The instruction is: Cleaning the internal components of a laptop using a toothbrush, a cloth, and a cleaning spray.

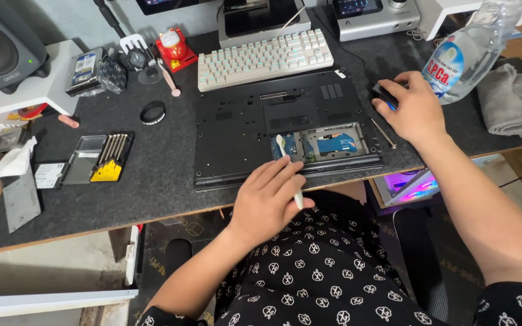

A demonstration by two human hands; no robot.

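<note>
At the far left I see a dark speaker (4, 45) on a white stand, and below it a crumpled tissue (12, 162) lying at the edge of the tabletop (152, 199), which is covered by a dark grey mat. Just right of the tissue sits an open case of screwdrivers (101, 158) with a yellow insert, and above that a bare hard drive (84, 71), a black wristband (152, 112) and a small red cat figure (173, 48). In the middle lies a black laptop (243, 127), turned bottom side up, its near edge close to the tabletop's front edge; a hatch in its underside is off, showing blue boards in a bay (327, 145). Behind the laptop, touching or nearly so, is a white keyboard (265, 59). My left hand (267, 199) rests at the laptop's front edge, fingers curled closed around a white brush (289, 169); its head points away from me and lies in the left end of the open bay, on the boards. Right of the bay a thin metal screwdriver (383, 133) lies loose on the mat. My right hand (415, 108) lies palm down over a dark mouse (383, 95) just right of the laptop, fingers draped over it; I cannot tell whether that grip is closed on it or only resting. Beyond that hand a clear plastic bottle (466, 54) leans tilted, and at the far right a folded grey cloth (505, 99) lies on the mat.
</note>
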